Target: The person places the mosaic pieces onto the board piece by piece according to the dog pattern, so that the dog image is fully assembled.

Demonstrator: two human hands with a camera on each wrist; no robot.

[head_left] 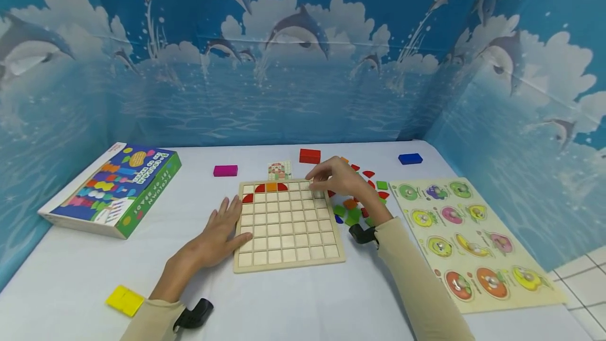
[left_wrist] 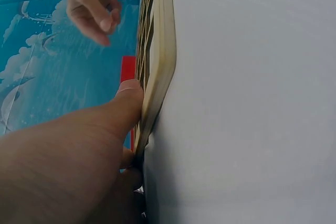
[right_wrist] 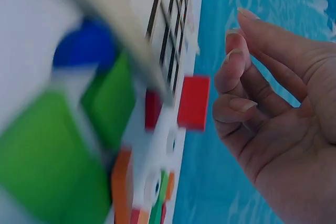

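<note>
the spread left hand (head_left: 213, 238) touches the board (head_left: 288, 228) beneath the curled, empty right hand (head_left: 344, 179).

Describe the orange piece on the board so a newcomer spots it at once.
Find the pale wooden grid board on the white table. In its farthest row, between two red pieces, sits the orange piece. Unlike those curved neighbours, it looks square.
</note>
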